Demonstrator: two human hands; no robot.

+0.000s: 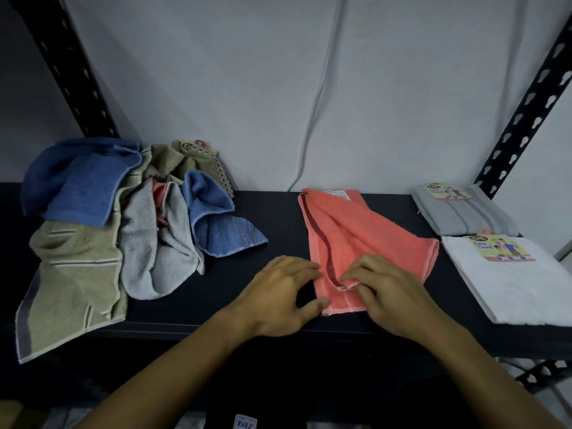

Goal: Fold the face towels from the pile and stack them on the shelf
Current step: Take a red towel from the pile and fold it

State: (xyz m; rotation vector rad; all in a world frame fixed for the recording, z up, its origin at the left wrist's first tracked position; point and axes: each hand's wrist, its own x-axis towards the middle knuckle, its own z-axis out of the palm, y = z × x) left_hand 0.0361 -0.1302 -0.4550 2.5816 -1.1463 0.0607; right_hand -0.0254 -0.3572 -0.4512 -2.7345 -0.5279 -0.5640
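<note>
A coral face towel (365, 236) lies partly folded on the dark shelf (272, 212), right of centre. My left hand (284, 292) pinches its near left edge between thumb and fingers. My right hand (387, 289) pinches the folded dark-striped hem at the towel's near edge. A loose pile of towels (123, 224) in blue, green and grey sits at the left. A folded grey towel (464, 215) and a folded white towel (520, 280), both with paper labels, lie at the right.
Black slotted uprights (523, 113) frame the shelf at both sides. A white cable (318, 97) runs down the grey wall behind. A green towel (68, 292) from the pile hangs over the shelf's front edge.
</note>
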